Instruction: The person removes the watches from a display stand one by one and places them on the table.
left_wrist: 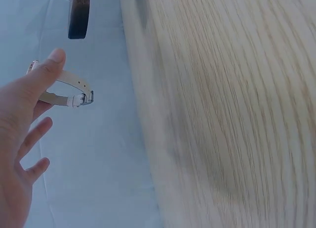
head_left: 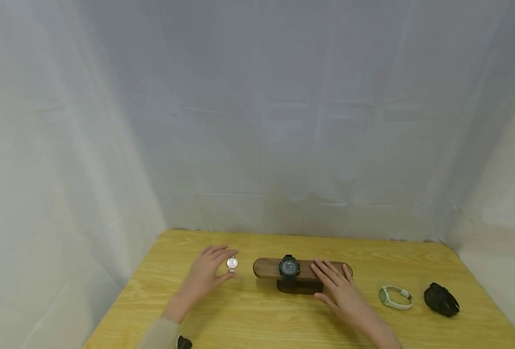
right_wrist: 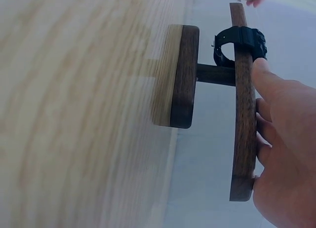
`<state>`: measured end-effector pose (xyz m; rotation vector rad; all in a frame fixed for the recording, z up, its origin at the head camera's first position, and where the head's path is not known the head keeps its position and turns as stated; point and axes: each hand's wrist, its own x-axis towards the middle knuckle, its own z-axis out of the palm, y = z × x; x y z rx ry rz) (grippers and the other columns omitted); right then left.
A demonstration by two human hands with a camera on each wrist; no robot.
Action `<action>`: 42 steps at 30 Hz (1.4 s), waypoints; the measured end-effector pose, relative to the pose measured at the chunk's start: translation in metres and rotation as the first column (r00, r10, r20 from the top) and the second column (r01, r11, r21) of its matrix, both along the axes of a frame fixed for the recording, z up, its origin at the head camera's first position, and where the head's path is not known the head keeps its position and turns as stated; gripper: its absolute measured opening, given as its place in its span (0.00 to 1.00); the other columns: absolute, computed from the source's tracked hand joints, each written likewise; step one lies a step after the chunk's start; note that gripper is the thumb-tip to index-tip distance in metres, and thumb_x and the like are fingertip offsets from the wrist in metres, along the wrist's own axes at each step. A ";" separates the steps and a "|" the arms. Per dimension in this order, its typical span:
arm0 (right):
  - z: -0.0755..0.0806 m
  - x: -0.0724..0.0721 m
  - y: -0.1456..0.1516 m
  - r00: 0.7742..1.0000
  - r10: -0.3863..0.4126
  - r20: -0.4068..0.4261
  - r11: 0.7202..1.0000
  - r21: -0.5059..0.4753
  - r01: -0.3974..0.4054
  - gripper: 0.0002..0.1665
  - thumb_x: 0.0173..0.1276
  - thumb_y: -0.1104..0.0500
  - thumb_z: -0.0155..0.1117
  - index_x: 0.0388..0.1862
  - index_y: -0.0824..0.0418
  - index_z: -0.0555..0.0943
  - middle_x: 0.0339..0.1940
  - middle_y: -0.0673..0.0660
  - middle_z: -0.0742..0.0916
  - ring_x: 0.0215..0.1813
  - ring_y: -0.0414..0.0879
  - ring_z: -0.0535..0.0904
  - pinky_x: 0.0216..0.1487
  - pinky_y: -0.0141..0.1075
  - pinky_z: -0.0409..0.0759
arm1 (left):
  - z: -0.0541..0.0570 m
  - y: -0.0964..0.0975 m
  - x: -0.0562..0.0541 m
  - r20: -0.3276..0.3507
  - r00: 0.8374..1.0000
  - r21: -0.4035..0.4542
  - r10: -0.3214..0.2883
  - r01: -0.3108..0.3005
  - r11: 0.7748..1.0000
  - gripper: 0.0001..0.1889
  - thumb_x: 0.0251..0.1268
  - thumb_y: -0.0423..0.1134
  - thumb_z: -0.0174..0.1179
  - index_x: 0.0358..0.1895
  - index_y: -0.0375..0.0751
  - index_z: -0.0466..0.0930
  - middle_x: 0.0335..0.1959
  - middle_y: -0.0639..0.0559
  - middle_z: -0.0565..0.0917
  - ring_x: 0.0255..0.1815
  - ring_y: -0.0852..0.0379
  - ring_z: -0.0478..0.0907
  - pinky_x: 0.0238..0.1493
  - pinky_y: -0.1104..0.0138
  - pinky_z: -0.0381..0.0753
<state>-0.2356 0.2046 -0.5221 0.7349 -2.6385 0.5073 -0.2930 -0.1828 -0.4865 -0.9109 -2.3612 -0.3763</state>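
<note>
My left hand (head_left: 204, 272) pinches a small wristwatch (head_left: 232, 263) with a round white face between thumb and fingers, left of the wooden watch stand (head_left: 266, 267). The left wrist view shows its pale strap (left_wrist: 58, 100) buckled into a loop, held off the table. Around the stand's top bar sits a chunky black digital watch (head_left: 289, 267), left of the bar's middle. My right hand (head_left: 344, 295) rests on the right part of that bar with fingers fairly straight. From the right wrist, the stand's base (right_wrist: 185, 80) and short post show below the bar.
On the right of the wooden table (head_left: 257, 320) lie a pale green watch (head_left: 386, 295) on its side and a black round object (head_left: 442, 299). A small dark object (head_left: 184, 342) shows beside the left sleeve. White sheets (head_left: 257, 145) hang behind and at both sides.
</note>
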 end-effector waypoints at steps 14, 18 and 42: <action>0.008 0.004 -0.003 1.000 0.007 0.023 1.000 -0.020 -0.007 0.43 0.68 0.51 0.70 0.79 0.58 0.65 0.79 0.59 0.67 0.78 0.61 0.62 0.74 0.71 0.52 | 0.016 -0.037 0.013 -0.040 0.997 -0.067 0.068 -0.071 0.995 0.33 0.44 0.47 0.80 0.56 0.40 0.83 0.53 0.45 0.87 0.58 0.41 0.81 0.63 0.41 0.75; 0.008 0.004 -0.003 1.000 0.003 0.029 1.000 -0.022 -0.003 0.43 0.68 0.52 0.70 0.79 0.58 0.65 0.79 0.59 0.68 0.78 0.62 0.62 0.73 0.72 0.52 | 0.013 -0.045 0.014 -0.025 0.997 -0.078 0.077 -0.078 0.994 0.32 0.44 0.47 0.80 0.56 0.39 0.83 0.53 0.45 0.87 0.58 0.41 0.81 0.63 0.41 0.75; 0.008 0.004 -0.004 1.000 0.005 0.013 1.000 -0.011 -0.005 0.44 0.67 0.52 0.71 0.78 0.59 0.66 0.80 0.57 0.66 0.78 0.61 0.62 0.73 0.72 0.53 | -0.004 -0.062 0.024 0.233 0.950 -0.188 0.206 -0.164 0.968 0.29 0.46 0.45 0.79 0.55 0.40 0.85 0.51 0.46 0.88 0.55 0.42 0.82 0.63 0.37 0.74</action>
